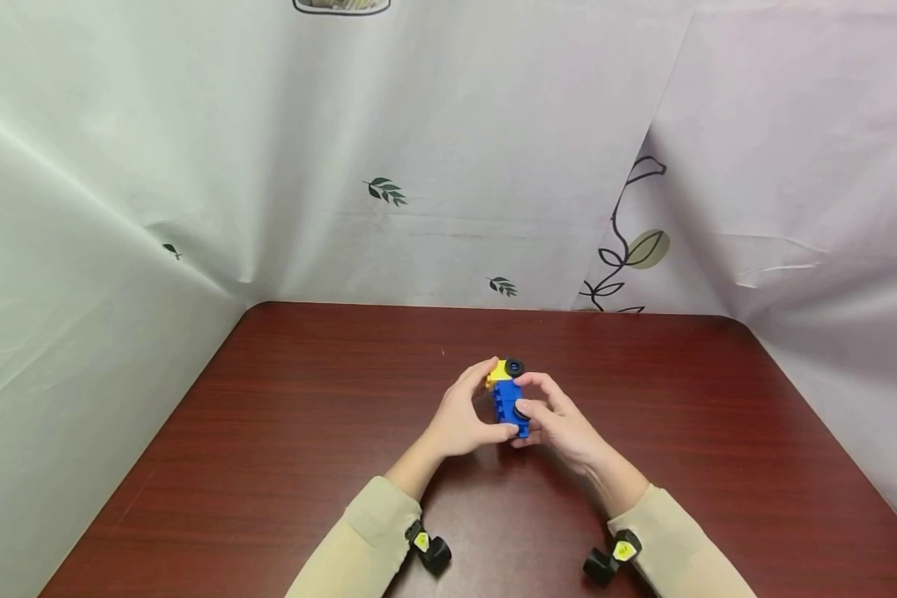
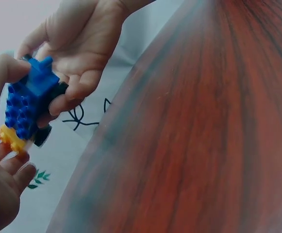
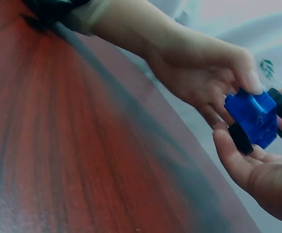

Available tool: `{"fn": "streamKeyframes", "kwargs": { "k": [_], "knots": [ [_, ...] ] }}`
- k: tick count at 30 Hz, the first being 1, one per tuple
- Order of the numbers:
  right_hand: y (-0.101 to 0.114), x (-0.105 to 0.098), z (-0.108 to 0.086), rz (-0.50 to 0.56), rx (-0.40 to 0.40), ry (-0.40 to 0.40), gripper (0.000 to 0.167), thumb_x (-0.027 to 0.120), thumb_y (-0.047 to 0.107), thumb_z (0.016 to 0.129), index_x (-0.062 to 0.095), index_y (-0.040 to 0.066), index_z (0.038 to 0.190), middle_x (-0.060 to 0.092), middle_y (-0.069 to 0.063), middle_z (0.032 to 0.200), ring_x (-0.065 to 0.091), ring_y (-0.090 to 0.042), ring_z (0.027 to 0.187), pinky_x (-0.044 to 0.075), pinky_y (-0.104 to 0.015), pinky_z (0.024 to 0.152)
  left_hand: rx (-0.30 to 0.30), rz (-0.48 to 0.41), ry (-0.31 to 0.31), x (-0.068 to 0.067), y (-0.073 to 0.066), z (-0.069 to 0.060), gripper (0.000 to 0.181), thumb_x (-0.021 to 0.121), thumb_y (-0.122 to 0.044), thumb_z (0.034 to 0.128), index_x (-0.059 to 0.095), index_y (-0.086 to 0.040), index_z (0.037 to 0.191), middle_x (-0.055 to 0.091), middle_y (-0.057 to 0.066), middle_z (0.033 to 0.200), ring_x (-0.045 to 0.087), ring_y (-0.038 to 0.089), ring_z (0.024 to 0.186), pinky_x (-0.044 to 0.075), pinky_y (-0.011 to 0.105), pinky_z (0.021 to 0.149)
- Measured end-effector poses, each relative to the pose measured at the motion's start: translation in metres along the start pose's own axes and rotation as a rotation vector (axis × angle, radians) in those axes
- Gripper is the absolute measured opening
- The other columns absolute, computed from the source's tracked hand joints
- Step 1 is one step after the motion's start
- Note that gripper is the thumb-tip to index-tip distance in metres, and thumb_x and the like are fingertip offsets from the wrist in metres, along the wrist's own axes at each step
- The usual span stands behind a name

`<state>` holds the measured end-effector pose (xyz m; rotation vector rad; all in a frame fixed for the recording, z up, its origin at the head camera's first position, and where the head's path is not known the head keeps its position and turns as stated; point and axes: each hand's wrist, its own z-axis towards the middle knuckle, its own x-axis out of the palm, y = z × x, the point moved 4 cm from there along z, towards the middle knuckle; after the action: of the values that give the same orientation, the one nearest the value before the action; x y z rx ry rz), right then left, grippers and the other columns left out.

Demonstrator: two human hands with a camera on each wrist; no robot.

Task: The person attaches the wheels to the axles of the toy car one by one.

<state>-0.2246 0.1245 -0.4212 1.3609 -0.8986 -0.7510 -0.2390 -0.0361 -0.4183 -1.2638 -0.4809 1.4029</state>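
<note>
A small toy car of building blocks (image 1: 507, 400) is held up over the table between both hands. Its body is mostly blue, with a yellow block (image 2: 12, 139) at the far end and black wheels (image 3: 240, 139). In the left wrist view, rows of round studs (image 2: 17, 109) cover one face of it. My left hand (image 1: 459, 421) grips it lengthwise, thumb at the near blue end and fingers at the yellow end. From the right side, my right hand (image 1: 568, 429) pinches it around the near wheels. Fingers partly hide the wheels.
The dark red wooden table (image 1: 306, 399) has rounded far corners. A pale cloth (image 1: 456, 124) with printed leaves hangs behind it and along both sides. Black camera mounts (image 1: 435, 555) are strapped over the beige sleeves (image 1: 359, 540).
</note>
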Motion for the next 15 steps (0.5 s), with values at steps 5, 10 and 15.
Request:
{"fn": "streamKeyframes", "kwargs": {
  "k": [5, 10, 15],
  "knots": [
    [0.0019, 0.0019, -0.0001, -0.06, 0.002, -0.087, 0.036, 0.048, 0.026, 0.099, 0.034, 0.012, 0.129, 0.058, -0.016, 0.109, 0.069, -0.026, 0.076, 0.057, -0.047, 0.069, -0.039, -0.003, -0.007, -0.0012, 0.0018, 0.0013, 0.089, 0.082, -0.026, 0.07, 0.037, -0.005, 0.144, 0.044, 0.007, 0.144, 0.052, 0.024, 0.122, 0.045, 0.042, 0.101],
    [0.0061, 0.0002, -0.0006, -0.201, 0.0, -0.165, 0.042, 0.048, 0.027, 0.099, 0.029, 0.015, 0.135, 0.062, -0.029, 0.105, 0.07, -0.028, 0.075, 0.058, -0.047, 0.068, -0.089, 0.005, -0.019, -0.0024, 0.0053, 0.0013, 0.089, 0.081, -0.032, 0.0711, 0.037, -0.007, 0.144, 0.044, 0.008, 0.143, 0.055, 0.025, 0.118, 0.047, 0.042, 0.099],
    [0.0098, -0.0043, -0.0021, -0.379, -0.088, -0.233, 0.044, 0.052, 0.024, 0.097, 0.032, 0.012, 0.134, 0.06, -0.027, 0.118, 0.068, -0.023, 0.085, 0.058, -0.04, 0.071, -0.147, -0.009, -0.045, -0.0033, 0.0098, 0.0007, 0.089, 0.079, -0.039, 0.0725, 0.037, -0.008, 0.145, 0.043, 0.009, 0.144, 0.055, 0.028, 0.119, 0.048, 0.044, 0.098]
  ]
}}
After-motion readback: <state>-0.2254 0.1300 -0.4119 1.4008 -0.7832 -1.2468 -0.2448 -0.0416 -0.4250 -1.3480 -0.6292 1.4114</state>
